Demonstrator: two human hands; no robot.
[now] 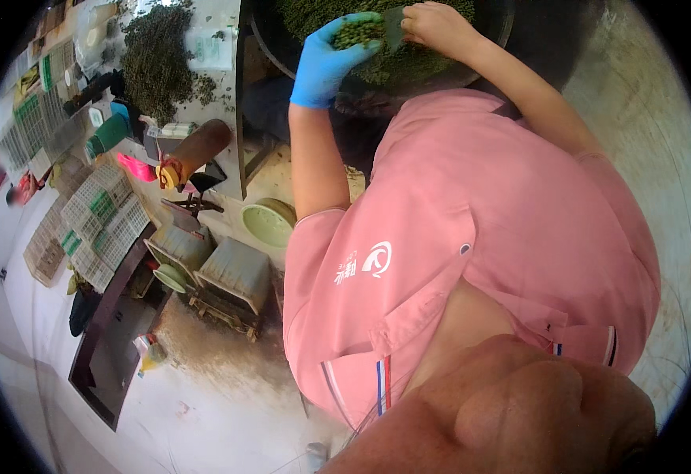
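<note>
At the top of the view, my left hand (328, 65), in a blue glove, curls around a handful of small round green berries (359, 33). Its thumb and fingers are bent about them, above a wide dark basin (483, 73). Loose green granules (389, 69) fill much of this basin. My bare right hand (438, 28) is closed on the edge of a flat grey-green piece (393, 30), close beside the gloved fingers. What kind of thing this piece is, I cannot tell.
Left of the basin, a table (217, 99) carries a dark green heap (156, 59) of similar small pieces. A brown cylinder (203, 150), a pale green bowl (268, 223), grey bins (236, 272) and white slotted crates (104, 217) stand farther left.
</note>
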